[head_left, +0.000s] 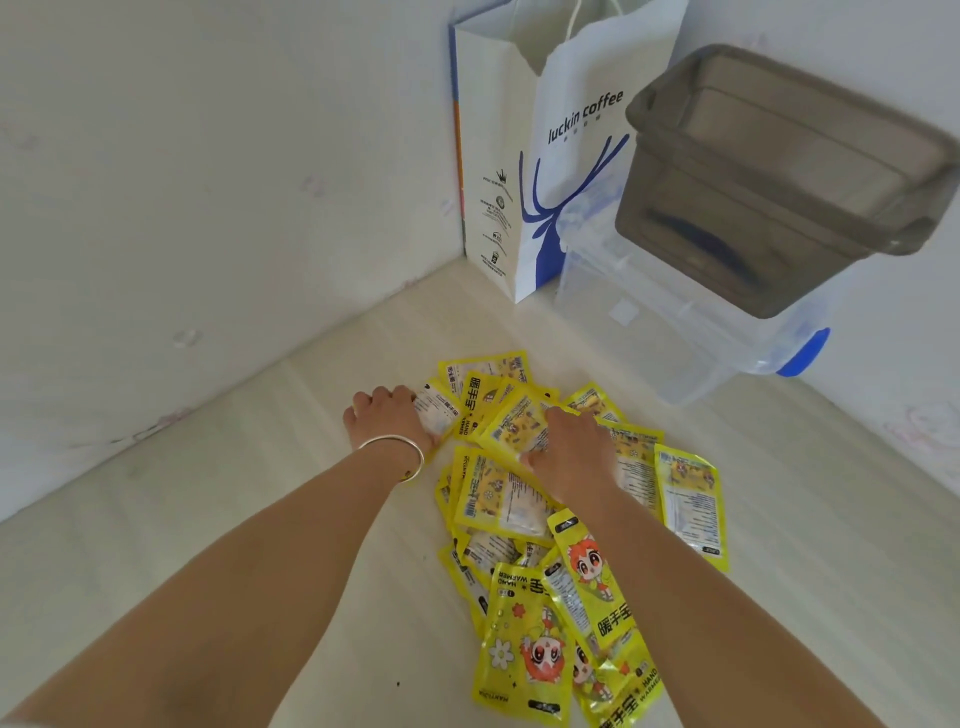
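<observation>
Head view — bag (519, 104), bins (779, 171) behind packets (524, 649)

Paper bag (498, 156): top and handles cut off, 12 o'clock edge.
Grey box (779, 171): corner cut off, 3 o'clock edge; hides top of clear box (649, 338).
Packets (498, 499): lowest cut off, 6 o'clock; small print unreadable.
Right hand (574, 452): grip unclear.

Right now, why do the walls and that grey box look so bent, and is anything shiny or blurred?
Head view: the wide lens bows the walls and tilts the grey box near the edge; light is soft and even, shadows faint; the yellow packets glint slightly; the picture is mildly soft throughout.
</observation>
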